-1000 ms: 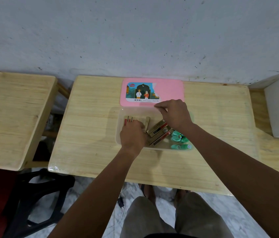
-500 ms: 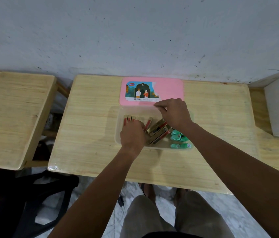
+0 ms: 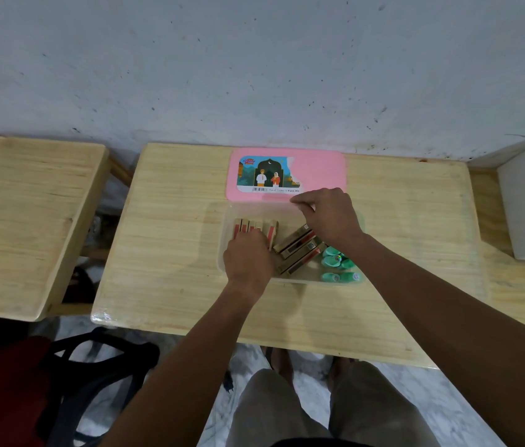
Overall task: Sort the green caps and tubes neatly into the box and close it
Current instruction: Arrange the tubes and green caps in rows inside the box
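Since the earlier frames the carton that leaned against the upright row now stands straight with it, and the right hand (image 3: pixel 330 216) has lifted a little toward the far rim. On the wooden table (image 3: pixel 170 253) sits the clear box (image 3: pixel 222 253), open, its pink lid (image 3: pixel 319 169) lying flat just behind it. At the box's left end a row of tan cartons (image 3: pixel 256 225) stands packed side by side; the left hand (image 3: pixel 248 261) rests knuckles-up on their near ends, fingers curled against them, clasping nothing that shows. Toward the middle, three more slanted cartons (image 3: pixel 296 250) lie diagonally. Above them the right hand hovers palm-down, fingers bent and loosely pinched, with whatever they may hold hidden. In the near right corner, just below that wrist, the green caps (image 3: pixel 332 261) and tubes (image 3: pixel 341 277) lie clustered, untouched by either hand.
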The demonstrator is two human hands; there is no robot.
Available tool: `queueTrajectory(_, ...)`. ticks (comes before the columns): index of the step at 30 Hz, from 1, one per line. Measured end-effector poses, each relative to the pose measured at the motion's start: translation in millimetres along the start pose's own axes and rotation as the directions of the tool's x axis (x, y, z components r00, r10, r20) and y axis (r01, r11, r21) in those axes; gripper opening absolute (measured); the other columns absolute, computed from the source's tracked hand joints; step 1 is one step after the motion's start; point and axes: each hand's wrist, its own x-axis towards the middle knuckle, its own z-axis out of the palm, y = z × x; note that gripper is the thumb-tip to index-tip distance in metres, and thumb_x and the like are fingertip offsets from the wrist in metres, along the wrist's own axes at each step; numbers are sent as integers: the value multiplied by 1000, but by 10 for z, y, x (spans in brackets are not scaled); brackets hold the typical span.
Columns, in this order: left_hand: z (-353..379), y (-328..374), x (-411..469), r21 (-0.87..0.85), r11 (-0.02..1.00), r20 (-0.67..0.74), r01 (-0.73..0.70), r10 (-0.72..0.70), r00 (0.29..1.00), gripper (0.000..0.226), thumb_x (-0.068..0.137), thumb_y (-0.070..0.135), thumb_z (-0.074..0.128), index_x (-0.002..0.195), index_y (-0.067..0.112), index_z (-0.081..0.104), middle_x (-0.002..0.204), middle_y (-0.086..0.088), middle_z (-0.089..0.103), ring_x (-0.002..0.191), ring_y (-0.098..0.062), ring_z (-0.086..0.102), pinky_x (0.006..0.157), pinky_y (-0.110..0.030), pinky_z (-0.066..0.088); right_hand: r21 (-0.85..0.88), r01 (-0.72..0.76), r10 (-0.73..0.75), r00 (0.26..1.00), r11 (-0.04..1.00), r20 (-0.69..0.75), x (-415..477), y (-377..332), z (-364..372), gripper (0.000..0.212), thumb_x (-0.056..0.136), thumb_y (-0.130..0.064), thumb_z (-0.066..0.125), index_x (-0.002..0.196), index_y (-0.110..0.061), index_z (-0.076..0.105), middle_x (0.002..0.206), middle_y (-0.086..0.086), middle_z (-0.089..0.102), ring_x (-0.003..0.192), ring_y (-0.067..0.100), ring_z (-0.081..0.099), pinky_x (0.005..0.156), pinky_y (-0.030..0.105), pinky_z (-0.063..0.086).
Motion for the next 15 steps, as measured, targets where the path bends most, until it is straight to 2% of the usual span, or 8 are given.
queueTrajectory(5,30,-16,-11,26,999,-13,25,-24,1000,13,84,25,65,92,18,73,89,-8,67,81,-29,67,65,-34,55,7,12,-12,1000,1000,0,5,0,0,19,93,-24,61,105,-23,75,105,1,75,96,24,69,84,35,53)
queueTrajectory(9,32,-27,2,20,999,-8,42,-42,999,14,84,19,64,95,12,70,93,-10,68,86,-31,68,68,-35,56,5,16,-16,1000,1000,-11,1,13,2,18,93,-25,61,105,-23,75,105,0,74,96,23,70,83,34,53)
queueTrajectory(15,20,-57,21,-20,997,24,71,-70,997,22,79,23,70,97,11,71,95,-11,67,87,-30,67,70,-35,56,1,29,-29,1000,1000,-12,5,31,14,19,94,-24,60,105,-23,75,106,0,74,97,23,69,82,32,51)
